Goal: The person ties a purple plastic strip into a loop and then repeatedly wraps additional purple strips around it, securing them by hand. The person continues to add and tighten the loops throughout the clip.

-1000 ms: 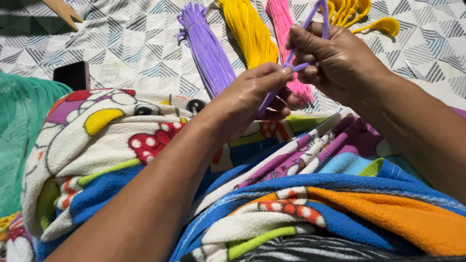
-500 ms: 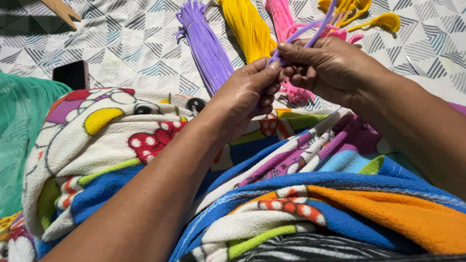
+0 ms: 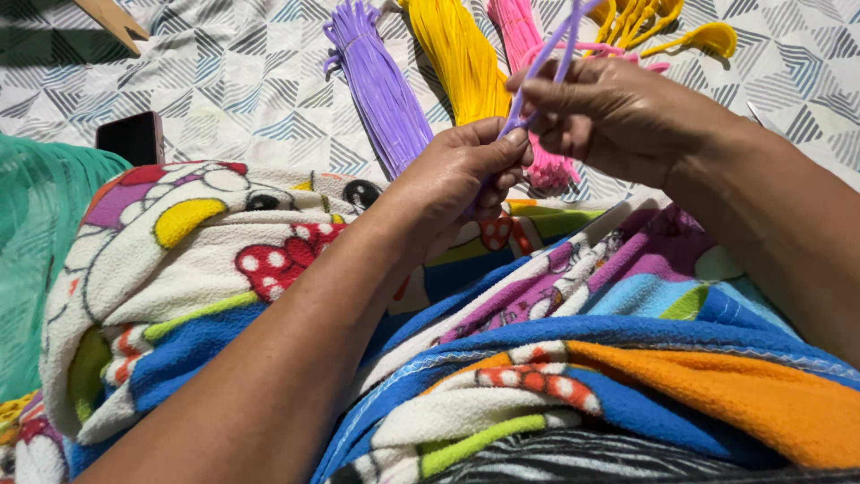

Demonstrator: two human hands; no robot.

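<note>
My left hand (image 3: 461,179) and my right hand (image 3: 609,112) meet above my lap, both pinching a thin purple plastic strip (image 3: 548,56) that loops upward between them. The left fingers grip its lower end, the right fingers hold it higher up. Behind the hands lie three bundles of strips on the patterned sheet: purple (image 3: 381,85), yellow (image 3: 461,58) and pink (image 3: 524,45). The pink bundle is partly hidden by my right hand.
A colourful cartoon-print blanket (image 3: 224,260) covers my lap. A dark phone (image 3: 133,137) lies at the left on the grey geometric sheet (image 3: 233,81). Green mesh (image 3: 36,242) is at the far left, yellow looped pieces (image 3: 681,31) at top right, a wooden stick (image 3: 112,20) top left.
The right hand has lifted slightly and drawn the purple strip's loop upward. The left hand has stayed about where it was, still pinching the lower end.
</note>
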